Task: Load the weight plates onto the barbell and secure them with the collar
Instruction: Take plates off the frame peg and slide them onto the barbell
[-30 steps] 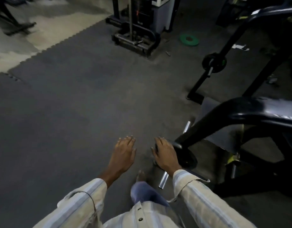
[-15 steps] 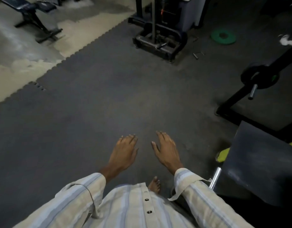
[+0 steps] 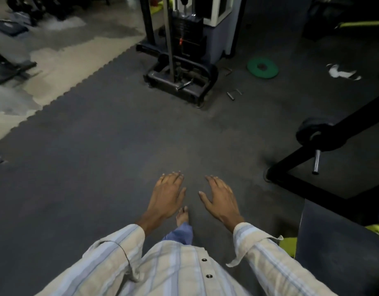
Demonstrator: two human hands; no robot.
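Observation:
My left hand [image 3: 168,194] and my right hand [image 3: 219,197] hover side by side over the dark rubber floor, palms down, fingers spread, holding nothing. A green weight plate [image 3: 262,67] lies flat on the floor far ahead to the right. At the right, a black weight plate [image 3: 317,136] sits on a black machine arm, with a short chrome sleeve end [image 3: 316,162] sticking out below it. No collar is visible.
A cable machine base [image 3: 180,82] with a weight stack stands ahead. Small metal pins [image 3: 233,94] lie beside it. A black frame [image 3: 291,184] and a dark pad [image 3: 338,242] fill the right side. Light floor mats [image 3: 62,60] and a bench are at the far left.
The view has swung left and away from the black machine and its chrome bar. My right hand, which was by that bar, now hangs free. My foot has stepped forward.

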